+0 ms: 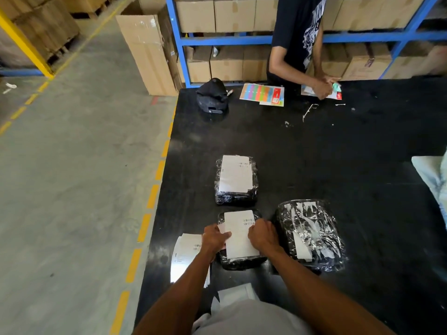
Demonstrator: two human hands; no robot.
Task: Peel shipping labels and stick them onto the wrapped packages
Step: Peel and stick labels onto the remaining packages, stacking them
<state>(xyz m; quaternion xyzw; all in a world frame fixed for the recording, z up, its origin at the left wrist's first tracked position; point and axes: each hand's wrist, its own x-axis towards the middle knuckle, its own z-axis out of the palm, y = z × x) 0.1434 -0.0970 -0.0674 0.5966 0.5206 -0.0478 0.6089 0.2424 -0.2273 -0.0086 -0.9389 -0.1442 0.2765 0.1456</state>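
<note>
On the black table (314,153) lie three black packages in clear wrap. The near one (242,261) carries a white shipping label (238,230). My left hand (214,238) touches the label's left edge and my right hand (262,234) presses its right edge, fingers bent over it. A second package (235,197) farther off has a label (235,174) stuck on top. The larger package (312,235) to the right shows only white strips under its wrap. A stack of label sheets (186,252) lies under my left forearm.
Another person (297,44) stands at the table's far side, handling small packets (336,91). A black cap (212,96) and colourful sheets (262,94) lie near the far edge. Blue shelving with cartons (229,18) stands behind. The table's left edge drops to a concrete floor (72,165).
</note>
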